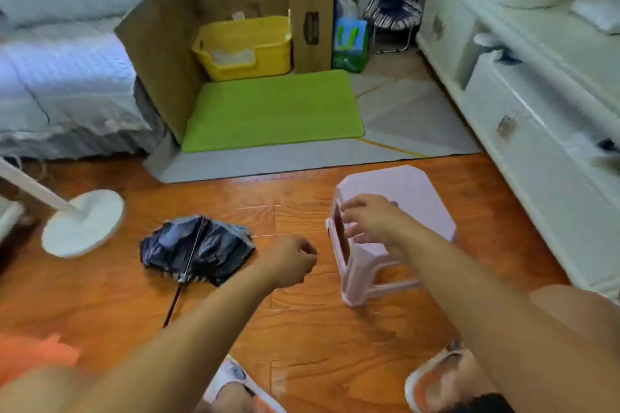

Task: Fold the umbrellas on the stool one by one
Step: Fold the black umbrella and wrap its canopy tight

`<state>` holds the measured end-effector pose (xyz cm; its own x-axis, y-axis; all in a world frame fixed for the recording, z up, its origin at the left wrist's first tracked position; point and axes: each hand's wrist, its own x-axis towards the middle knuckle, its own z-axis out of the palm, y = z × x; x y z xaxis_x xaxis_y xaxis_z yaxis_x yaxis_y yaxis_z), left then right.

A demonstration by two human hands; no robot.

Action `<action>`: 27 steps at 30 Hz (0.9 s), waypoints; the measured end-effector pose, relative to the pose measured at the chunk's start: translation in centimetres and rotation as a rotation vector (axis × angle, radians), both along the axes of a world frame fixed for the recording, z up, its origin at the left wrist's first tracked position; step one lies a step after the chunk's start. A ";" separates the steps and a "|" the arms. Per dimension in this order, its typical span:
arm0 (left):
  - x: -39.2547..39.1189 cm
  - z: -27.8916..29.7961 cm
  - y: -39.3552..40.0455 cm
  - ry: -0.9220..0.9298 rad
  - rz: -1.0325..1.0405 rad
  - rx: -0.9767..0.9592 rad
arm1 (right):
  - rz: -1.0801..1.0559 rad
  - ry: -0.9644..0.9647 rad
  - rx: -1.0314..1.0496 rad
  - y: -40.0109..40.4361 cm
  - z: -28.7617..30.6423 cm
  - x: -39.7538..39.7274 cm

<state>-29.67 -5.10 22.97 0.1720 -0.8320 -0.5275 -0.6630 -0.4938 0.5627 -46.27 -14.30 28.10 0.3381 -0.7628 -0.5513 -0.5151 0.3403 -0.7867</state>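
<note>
a lived-in home room: a covered sofa [60, 77], wooden floor [302, 329], green mat [271, 111], white drawer cabinet [536, 131], yellow plastic basket [245, 47] and cardboard boxes [312, 7].

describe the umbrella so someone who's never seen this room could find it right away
Start at the orange wooden floor in front of the person. Between the white round fan base and the pale pink plastic stool lies the umbrella. It is the only dark, crumpled fabric heap there, with a thin metal shaft across it.

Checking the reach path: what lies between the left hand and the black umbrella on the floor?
Nothing: in the head view only bare wooden floor separates the left hand from the black umbrella.
</note>
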 end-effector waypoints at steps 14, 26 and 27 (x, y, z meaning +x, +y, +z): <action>20.4 -22.2 13.4 -0.114 0.637 0.448 | 0.252 0.081 0.322 5.2 -17.9 21.2; 28.0 -32.5 21.9 -0.175 0.808 0.635 | 0.285 0.230 0.441 6.4 -25.9 25.7; 28.4 -32.9 22.0 -0.191 0.796 0.626 | 0.270 0.236 0.449 6.4 -26.1 25.8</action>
<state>-1.29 16.89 -9.93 0.6793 -0.0260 -0.7334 -0.0670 -0.9974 -0.0267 -20.47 -7.94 1.96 0.3166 -0.3406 -0.8853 -0.7745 0.4461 -0.4485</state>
